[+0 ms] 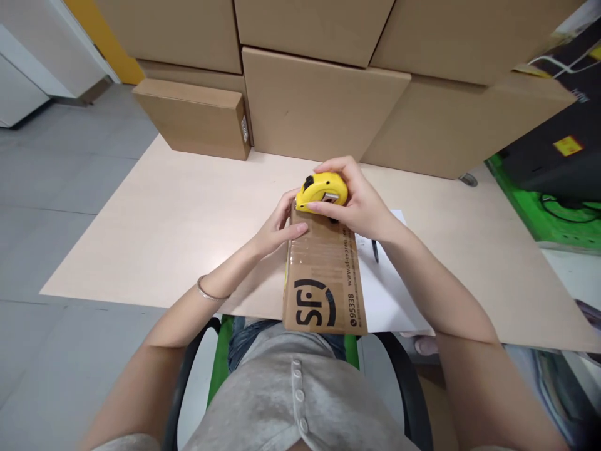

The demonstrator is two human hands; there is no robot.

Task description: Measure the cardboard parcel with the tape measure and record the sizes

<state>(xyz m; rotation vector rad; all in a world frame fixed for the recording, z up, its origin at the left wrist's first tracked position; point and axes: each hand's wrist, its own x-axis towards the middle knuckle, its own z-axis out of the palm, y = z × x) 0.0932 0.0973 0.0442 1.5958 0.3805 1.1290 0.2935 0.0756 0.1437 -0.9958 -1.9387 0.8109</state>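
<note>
A small brown cardboard box (325, 283) printed with a black logo lies on the pale wooden table (164, 238), its near end over the table's front edge. My right hand (361, 203) is closed round a yellow tape measure (322, 191) held at the box's far end. My left hand (277, 228) rests on the box's far left corner, fingers pressed against its top and side, just under the tape measure. A thin bracelet (209, 292) circles my left wrist.
Large cardboard boxes (319, 103) are stacked along the table's back; a smaller flat one (197, 119) stands at the back left. A white sheet (389, 294) with a pen (375, 250) lies right of the box. Green and black gear (549, 207) sits at right.
</note>
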